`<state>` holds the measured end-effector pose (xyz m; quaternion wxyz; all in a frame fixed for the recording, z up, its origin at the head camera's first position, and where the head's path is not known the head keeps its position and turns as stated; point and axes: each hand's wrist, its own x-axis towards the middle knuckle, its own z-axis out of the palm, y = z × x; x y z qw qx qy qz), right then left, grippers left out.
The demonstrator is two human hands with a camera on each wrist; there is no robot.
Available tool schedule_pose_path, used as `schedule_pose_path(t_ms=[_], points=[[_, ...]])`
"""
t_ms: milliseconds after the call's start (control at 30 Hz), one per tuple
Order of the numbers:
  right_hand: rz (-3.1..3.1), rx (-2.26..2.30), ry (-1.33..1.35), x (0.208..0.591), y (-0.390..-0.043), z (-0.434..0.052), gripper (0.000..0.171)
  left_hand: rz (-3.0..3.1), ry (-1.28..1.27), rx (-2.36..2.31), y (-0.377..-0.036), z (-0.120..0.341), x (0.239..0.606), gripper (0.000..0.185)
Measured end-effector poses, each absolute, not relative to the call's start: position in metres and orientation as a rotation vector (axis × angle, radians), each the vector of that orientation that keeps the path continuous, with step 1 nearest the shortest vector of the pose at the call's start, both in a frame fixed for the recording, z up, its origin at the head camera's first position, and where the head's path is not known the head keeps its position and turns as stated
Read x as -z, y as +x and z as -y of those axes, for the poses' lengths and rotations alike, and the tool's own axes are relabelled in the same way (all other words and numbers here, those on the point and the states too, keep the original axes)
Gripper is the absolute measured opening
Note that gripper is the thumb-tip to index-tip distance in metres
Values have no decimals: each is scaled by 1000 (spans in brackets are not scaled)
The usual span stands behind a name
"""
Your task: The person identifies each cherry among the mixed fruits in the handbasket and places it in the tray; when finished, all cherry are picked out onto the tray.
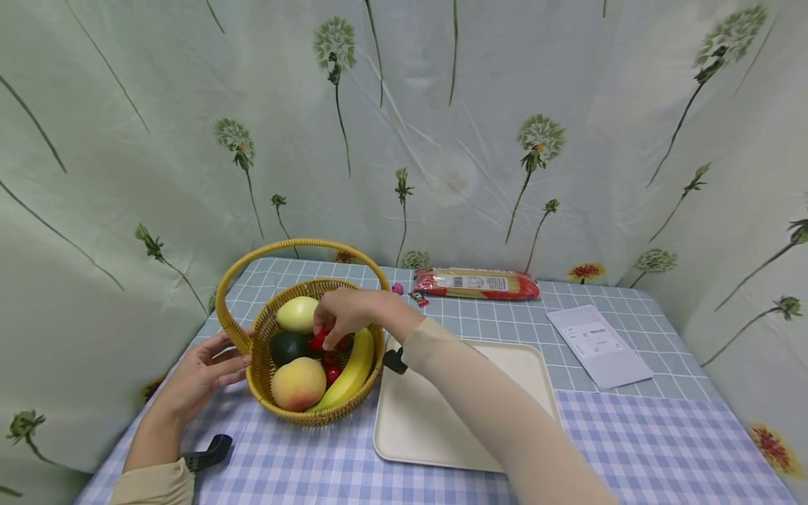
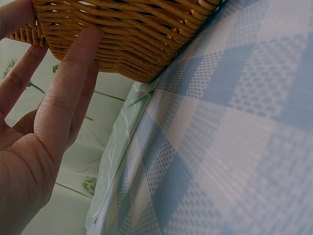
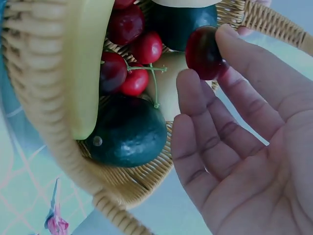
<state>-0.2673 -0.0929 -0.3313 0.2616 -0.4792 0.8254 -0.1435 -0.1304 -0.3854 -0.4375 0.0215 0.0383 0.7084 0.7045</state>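
Note:
A wicker basket [image 1: 313, 419] with a tall arched handle stands on the cloth. It holds a banana [image 1: 348, 374], a peach [image 1: 299, 384], a pale green fruit [image 1: 297, 315], a dark green fruit [image 1: 288, 348] and several cherries [image 3: 146, 48]. Over the fruit, my right hand [image 1: 349, 312] pinches a dark red cherry [image 3: 203, 53] between thumb and fingertips, as the right wrist view shows. My left hand [image 1: 205, 368] is at the basket's left side by the foot of the handle. In the left wrist view its fairly straight fingers [image 2: 66, 93] rest against the weave.
A cream tray [image 1: 435, 428] lies right of the basket, partly beneath my right forearm. Toward the back are a red-ended pack of noodles [image 1: 476, 283], a small red wrapper [image 1: 419, 299] and a pink item [image 1: 397, 288]. A white labelled envelope [image 1: 600, 347] lies at the right.

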Motion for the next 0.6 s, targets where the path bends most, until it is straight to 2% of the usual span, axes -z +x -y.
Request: schedule_pose_path(t_ms=[600], points=[[-2247,664,-1443,328,-245,30,28,-2162,96,-2205,-130,386,439,43]])
